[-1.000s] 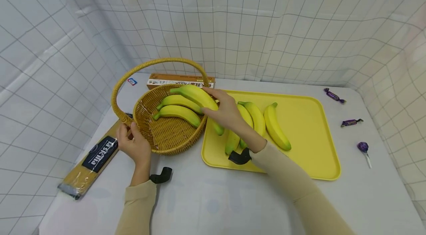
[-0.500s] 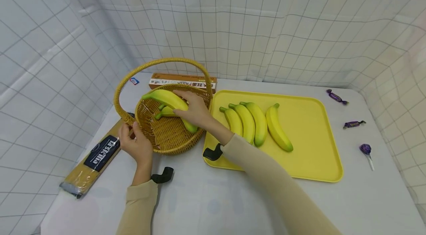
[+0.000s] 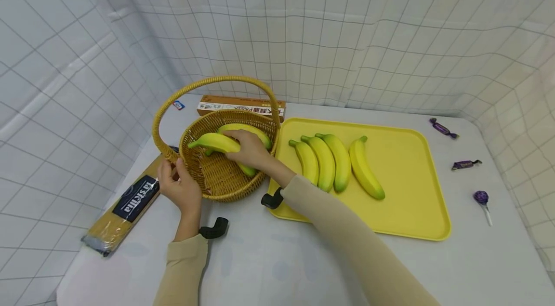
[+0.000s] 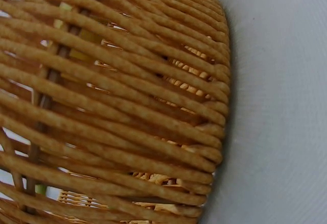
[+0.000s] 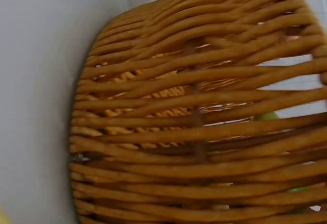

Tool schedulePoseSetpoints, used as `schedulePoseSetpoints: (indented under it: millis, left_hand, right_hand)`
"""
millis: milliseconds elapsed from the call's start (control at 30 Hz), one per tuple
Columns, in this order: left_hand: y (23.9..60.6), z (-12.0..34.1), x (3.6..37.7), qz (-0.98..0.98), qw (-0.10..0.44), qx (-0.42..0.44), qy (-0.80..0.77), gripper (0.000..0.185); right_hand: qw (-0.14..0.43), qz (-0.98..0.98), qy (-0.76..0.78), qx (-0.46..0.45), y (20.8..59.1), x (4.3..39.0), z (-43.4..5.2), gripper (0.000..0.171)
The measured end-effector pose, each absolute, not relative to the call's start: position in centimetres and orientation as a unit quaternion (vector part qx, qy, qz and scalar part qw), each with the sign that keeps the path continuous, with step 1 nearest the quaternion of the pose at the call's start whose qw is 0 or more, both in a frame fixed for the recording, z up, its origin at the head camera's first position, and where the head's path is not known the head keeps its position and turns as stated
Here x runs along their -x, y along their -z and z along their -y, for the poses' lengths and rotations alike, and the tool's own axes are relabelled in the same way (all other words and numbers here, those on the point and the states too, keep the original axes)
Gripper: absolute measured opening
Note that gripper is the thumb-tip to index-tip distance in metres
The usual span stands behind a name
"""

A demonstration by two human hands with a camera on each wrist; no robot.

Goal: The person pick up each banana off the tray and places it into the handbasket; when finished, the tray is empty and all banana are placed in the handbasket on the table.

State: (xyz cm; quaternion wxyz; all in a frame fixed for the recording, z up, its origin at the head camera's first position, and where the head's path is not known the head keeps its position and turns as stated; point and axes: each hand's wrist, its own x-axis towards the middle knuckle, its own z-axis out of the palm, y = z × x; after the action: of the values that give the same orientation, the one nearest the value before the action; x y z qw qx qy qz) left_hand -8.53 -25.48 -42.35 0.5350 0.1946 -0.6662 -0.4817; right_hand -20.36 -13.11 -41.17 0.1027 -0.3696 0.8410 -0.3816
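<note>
My left hand (image 3: 179, 188) pinches the wicker basket (image 3: 225, 194) at the foot of its arched handle, on the near left side. Inside the basket my right hand (image 3: 249, 152) grips a banana (image 3: 214, 141), its green stem pointing left. Another banana (image 3: 247, 129) lies behind that hand along the far wall, and a further one is mostly covered by the hand and the gripped banana. Both wrist views are filled by woven basket wall, the left wrist (image 4: 112, 96) and right wrist (image 5: 194, 117) cameras showing neither hand.
Right of the basket stands a yellow tray (image 3: 403, 176) with several bananas (image 3: 325, 161). A pasta box (image 3: 243, 104) lies behind the basket, a pasta packet (image 3: 125, 205) at left. Wrapped candies (image 3: 444, 128) and a lollipop (image 3: 481, 197) lie at far right.
My right hand has carried the banana left from over the tray's edge into the basket and lowered it there. The left hand has stayed at the handle.
</note>
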Motion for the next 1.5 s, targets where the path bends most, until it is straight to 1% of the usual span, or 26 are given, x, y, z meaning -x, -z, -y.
schedulePoseSetpoints:
  millis: [367, 867, 1267, 1500]
  left_hand:
    - [42.28, 25.37, 8.54, 0.668, 0.534, -0.196, 0.48, 0.022]
    - [42.44, 25.46, 8.6, 0.667, 0.541, -0.19, 0.475, 0.022]
    - [42.52, 25.49, 8.56, 0.668, 0.541, -0.194, 0.473, 0.022]
    - [42.44, 25.46, 8.64, 0.666, 0.542, -0.194, 0.475, 0.021]
  right_hand:
    - [0.126, -0.855, 0.339, 0.372, 41.69, 20.52, 12.98, 0.058]
    - [0.136, -0.866, 0.268, 0.4, 41.88, 20.67, 13.56, 0.057]
    - [0.134, -0.877, 0.233, 0.398, 41.6, 20.34, 13.72, 0.053]
    - [0.118, -0.879, 0.233, 0.398, 41.51, 20.29, 13.59, 0.049]
